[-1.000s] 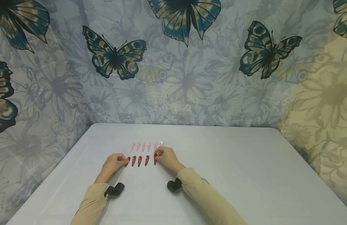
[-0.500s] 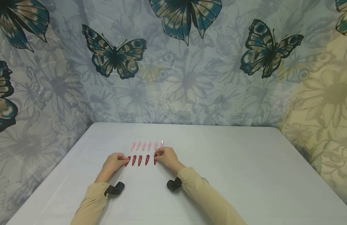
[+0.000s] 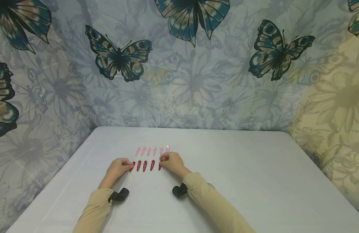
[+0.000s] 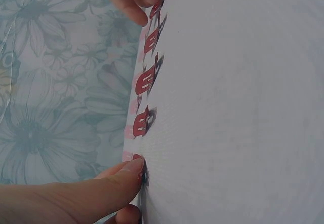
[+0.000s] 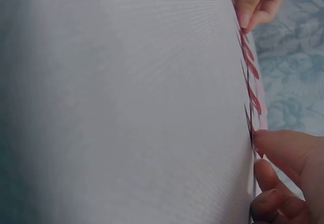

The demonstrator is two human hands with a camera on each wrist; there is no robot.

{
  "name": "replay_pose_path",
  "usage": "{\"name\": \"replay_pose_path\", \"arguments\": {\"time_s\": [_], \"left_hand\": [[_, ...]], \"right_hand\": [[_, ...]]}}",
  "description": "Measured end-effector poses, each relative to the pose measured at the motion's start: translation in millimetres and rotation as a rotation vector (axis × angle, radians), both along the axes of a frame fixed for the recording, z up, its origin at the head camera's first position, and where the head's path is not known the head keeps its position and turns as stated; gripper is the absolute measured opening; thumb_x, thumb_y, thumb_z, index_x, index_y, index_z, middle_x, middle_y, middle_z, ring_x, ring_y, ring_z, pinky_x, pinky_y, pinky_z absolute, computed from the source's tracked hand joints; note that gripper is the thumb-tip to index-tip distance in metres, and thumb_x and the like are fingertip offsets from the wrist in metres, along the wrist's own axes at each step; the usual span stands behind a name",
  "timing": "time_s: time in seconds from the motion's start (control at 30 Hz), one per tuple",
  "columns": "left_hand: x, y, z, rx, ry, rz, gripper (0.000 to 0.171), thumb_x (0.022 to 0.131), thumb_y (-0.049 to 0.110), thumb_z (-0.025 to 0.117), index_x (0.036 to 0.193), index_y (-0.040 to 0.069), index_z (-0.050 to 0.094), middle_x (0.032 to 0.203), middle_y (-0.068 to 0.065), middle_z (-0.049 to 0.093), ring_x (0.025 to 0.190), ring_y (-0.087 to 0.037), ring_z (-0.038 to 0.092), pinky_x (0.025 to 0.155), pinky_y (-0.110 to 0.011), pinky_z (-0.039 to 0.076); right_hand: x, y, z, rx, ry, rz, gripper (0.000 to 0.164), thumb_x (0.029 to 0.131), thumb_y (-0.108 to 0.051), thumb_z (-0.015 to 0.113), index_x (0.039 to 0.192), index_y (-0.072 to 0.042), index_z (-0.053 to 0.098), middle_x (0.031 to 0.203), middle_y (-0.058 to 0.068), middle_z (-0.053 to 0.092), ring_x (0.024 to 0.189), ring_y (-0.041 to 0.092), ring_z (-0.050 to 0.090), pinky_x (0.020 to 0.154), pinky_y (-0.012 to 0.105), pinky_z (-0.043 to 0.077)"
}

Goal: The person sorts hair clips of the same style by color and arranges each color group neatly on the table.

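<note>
A row of red snap hair clips [image 3: 145,166] lies across the white table. My left hand [image 3: 118,168] pinches the leftmost red clip [image 3: 132,167] between thumb and fingers; its thumb covers much of that clip in the left wrist view. At the row's other end, my right hand [image 3: 174,163] has the rightmost red clip [image 3: 160,167] between thumb and finger, with its upper part hidden. Between the hands sit 3 more red clips, upright and roughly parallel, one of them [image 4: 142,123] closest to my left hand.
Behind the red row runs a second row of pink snap hair clips [image 3: 149,151], the right ones close to my right fingers. Black wrist cameras [image 3: 120,195] sit at both cuffs. Patterned butterfly cloth [image 3: 194,81] hangs behind the table's far edge [image 3: 226,130].
The rightmost red clip has turned slightly, its lower end shifting a little left under my right fingers. My left hand stays on the leftmost clip.
</note>
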State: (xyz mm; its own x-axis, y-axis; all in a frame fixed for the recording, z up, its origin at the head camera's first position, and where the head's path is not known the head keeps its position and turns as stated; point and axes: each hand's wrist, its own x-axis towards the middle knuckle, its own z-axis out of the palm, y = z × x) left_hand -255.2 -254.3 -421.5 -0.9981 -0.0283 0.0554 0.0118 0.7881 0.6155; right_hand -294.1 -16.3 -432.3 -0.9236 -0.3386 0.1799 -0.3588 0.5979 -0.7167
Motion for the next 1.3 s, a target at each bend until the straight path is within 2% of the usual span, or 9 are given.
{"name": "replay_pose_path", "arguments": {"time_s": [0.43,0.7,0.97,1.3], "left_hand": [[2.3,1.5,-0.7,0.016,-0.027,0.004,0.016,0.078,0.013,0.068,0.066,0.008,0.059,0.065,0.001,0.051,0.063,-0.017,0.043,0.059,-0.032,0.034],[0.7,-0.8,-0.4,0.024,0.001,-0.007,0.015,0.077,0.013,0.069,0.066,0.009,0.06,0.063,0.002,0.052,0.06,-0.015,0.043,0.057,-0.031,0.034],[0.9,0.4,0.7,0.017,-0.01,0.001,0.017,0.078,0.014,0.069,0.065,0.009,0.059,0.063,0.002,0.051,0.061,-0.016,0.042,0.057,-0.031,0.033],[0.1,0.0,0.2,0.018,-0.021,0.002,0.016,0.078,0.014,0.068,0.066,0.009,0.059,0.065,0.001,0.053,0.063,-0.017,0.043,0.059,-0.032,0.034]], "right_hand": [[1.3,-0.5,-0.4,-0.009,0.0,0.005,0.011,0.073,-0.007,0.071,0.083,-0.008,0.066,0.065,-0.005,0.054,0.061,0.008,0.047,0.057,0.024,0.038],[2.7,-1.2,4.0,-0.006,-0.004,-0.001,0.01,0.074,-0.007,0.071,0.083,-0.008,0.066,0.066,-0.004,0.055,0.062,0.009,0.047,0.057,0.024,0.038],[3.8,-0.4,4.9,-0.022,-0.016,0.0,0.011,0.072,-0.006,0.071,0.082,-0.008,0.066,0.066,-0.005,0.054,0.063,0.009,0.047,0.058,0.025,0.038],[3.8,-0.4,4.9,0.011,-0.011,-0.011,0.012,0.071,-0.006,0.071,0.083,-0.008,0.068,0.067,-0.005,0.053,0.065,0.011,0.047,0.06,0.025,0.038]]}}
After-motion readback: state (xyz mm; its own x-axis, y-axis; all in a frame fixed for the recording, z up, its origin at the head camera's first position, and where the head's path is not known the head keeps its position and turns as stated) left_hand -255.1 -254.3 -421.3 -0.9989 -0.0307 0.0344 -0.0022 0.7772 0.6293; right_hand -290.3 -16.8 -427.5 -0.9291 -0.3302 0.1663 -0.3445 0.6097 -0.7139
